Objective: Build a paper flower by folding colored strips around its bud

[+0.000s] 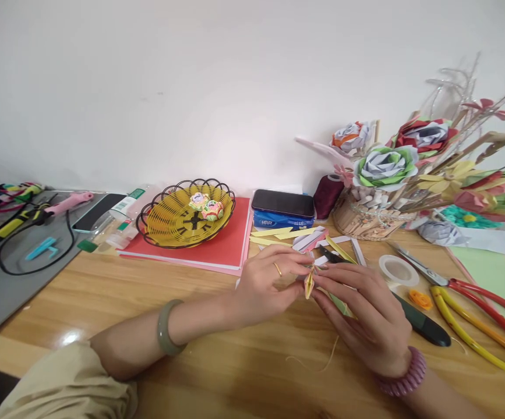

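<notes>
Well to the left of the grip, a yellow basket [165, 220] holds two small paper flowers [212, 210] that look finished. The folded paper piece [308, 285] between the hands seems only partly worked: its layers are pressed into a narrow point, not spread like those flowers. Just beyond the grip, paper strips [274, 234] lie loose, apparently unused. A thin thread [334, 349] curls on the table on the near side of the grip; whether it joins the piece, I cannot tell.

The left hand [265, 282] comes in from the left, back upward, its thumb and fingers pinching the piece's left side. The right hand [361, 308] meets it from the right, fingers stretched inward and thumb below, closed on the other side. To the right of the grip lie a tape roll [383, 269], an orange paper curl [420, 299] and scissors [442, 279].
</notes>
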The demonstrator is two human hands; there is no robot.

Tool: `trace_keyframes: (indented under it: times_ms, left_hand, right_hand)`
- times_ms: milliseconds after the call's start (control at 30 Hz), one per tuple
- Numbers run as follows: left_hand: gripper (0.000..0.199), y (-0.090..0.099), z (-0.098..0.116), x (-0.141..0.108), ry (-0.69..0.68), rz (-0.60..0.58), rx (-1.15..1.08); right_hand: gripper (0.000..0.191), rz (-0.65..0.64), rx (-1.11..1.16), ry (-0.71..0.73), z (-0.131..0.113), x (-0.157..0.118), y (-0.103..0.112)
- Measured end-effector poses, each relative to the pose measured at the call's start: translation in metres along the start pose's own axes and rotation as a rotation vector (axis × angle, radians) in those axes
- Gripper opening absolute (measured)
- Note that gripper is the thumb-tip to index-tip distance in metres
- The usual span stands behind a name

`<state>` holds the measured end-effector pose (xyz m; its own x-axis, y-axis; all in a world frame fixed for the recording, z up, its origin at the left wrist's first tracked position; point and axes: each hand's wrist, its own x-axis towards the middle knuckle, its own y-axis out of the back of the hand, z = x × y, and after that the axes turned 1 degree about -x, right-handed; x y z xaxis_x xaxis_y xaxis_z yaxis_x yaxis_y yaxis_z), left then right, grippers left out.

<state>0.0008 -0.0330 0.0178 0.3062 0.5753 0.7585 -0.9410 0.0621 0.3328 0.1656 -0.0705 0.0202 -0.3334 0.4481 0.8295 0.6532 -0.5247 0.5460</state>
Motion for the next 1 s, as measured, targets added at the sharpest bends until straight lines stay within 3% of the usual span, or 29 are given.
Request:
trace_keyframes:
  times_ms: [633, 867, 1000]
  left_hand:
    - [0.011, -0.002, -0.001, -0.002, -0.077, 0.053, 0.022]
    - [0.011, -0.001, -0.001, -0.002, -0.059, 0.028, 0.006]
    - [0.009, -0.002, -0.002, -0.003, -0.047, 0.036, -0.027]
  right_hand:
    - [0.024, 0.064, -0.013, 0.028, 0.001, 0.003, 0.000]
    - [0.017, -0.010, 0.057, 0.053, 0.008, 0.003, 0.000]
    - [0.019, -0.118, 0.222, 0.019, 0.013, 0.003, -0.001]
